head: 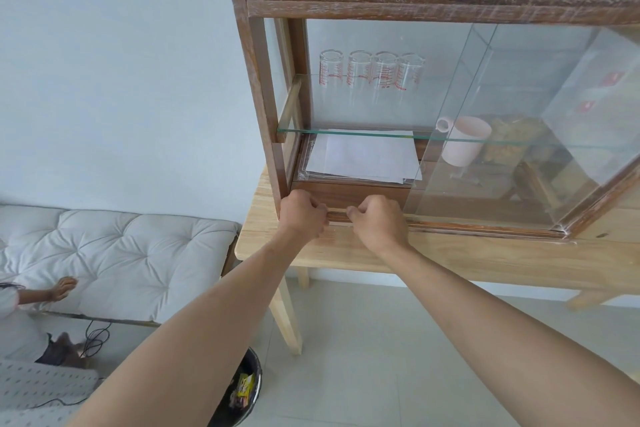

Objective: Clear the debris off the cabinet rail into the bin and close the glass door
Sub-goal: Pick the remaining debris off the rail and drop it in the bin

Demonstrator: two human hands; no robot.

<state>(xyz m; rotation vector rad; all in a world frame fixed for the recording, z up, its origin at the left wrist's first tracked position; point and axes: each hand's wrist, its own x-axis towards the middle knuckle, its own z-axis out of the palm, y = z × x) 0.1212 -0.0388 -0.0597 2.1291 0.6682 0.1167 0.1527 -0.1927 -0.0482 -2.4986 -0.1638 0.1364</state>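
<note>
A wooden cabinet [252, 55] with glass panels stands on a light wooden table [450, 256]. Its sliding glass door [460, 135] is pushed to the right, leaving the left half open. Both hands rest on the bottom rail [337, 216] at the open left end. My left hand [303, 215] is curled with fingertips pinched at the rail. My right hand [377, 222] is curled the same way just to its right. Whatever the fingers pinch is too small to see. A black bin [254, 371] with wrappers inside stands on the floor below, partly hidden by my left forearm.
Several upturned glasses [372, 74] stand on the glass shelf [346, 134]. White papers [363, 156] lie beneath it, and a pale mug [464, 140] sits behind the door. A white cushioned bench [121, 253] is at left, with another person's hand [62, 288] on it.
</note>
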